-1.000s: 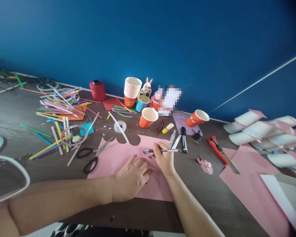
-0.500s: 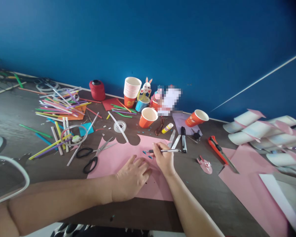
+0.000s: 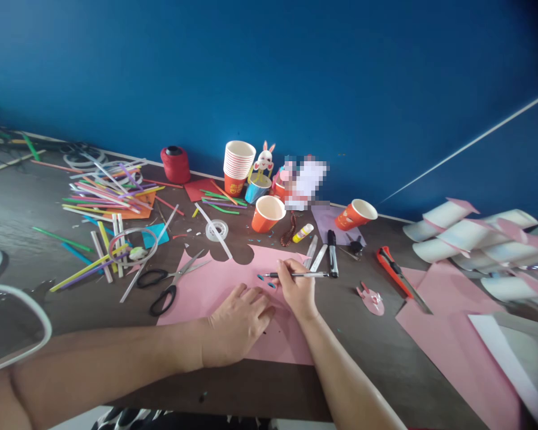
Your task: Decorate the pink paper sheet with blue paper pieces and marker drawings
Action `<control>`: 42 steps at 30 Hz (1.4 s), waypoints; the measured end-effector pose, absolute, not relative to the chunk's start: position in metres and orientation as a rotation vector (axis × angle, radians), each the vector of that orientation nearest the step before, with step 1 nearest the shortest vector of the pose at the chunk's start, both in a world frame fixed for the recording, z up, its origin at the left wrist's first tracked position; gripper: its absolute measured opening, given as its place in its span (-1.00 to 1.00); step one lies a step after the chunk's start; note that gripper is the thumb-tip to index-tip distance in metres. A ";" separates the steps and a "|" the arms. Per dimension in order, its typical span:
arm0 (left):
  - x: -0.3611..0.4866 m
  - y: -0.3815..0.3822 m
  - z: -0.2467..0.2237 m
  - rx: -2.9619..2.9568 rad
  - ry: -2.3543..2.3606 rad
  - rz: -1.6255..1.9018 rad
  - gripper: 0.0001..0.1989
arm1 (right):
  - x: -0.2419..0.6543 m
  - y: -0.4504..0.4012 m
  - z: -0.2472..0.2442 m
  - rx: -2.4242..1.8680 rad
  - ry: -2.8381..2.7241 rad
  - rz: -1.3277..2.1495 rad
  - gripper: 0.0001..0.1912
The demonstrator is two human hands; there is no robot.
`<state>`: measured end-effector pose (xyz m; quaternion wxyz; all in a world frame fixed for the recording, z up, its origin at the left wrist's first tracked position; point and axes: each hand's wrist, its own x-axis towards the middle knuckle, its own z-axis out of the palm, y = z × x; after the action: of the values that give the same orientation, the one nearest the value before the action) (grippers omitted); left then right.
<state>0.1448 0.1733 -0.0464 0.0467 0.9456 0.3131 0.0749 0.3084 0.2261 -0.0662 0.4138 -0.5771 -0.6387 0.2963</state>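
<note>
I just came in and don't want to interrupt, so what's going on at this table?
The right hand holds a pen over a pink sheet whose far edge has curved cut-outs. The left hand rests flat on the sheet. Open scissors lie over its left edge, and an orange cup stands beyond it.

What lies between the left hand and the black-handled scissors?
Just a stretch of pink paper lies between the left hand and the scissors, in the head view.
</note>
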 end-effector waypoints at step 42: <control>0.143 0.169 -0.055 2.834 0.984 0.194 -0.55 | 0.306 0.228 -0.065 -1.367 -1.642 0.741 -0.70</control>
<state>0.1434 0.1690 -0.0551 0.0676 0.9405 0.3267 0.0644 0.3063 0.2281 -0.0650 0.4261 -0.5470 -0.6568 0.2965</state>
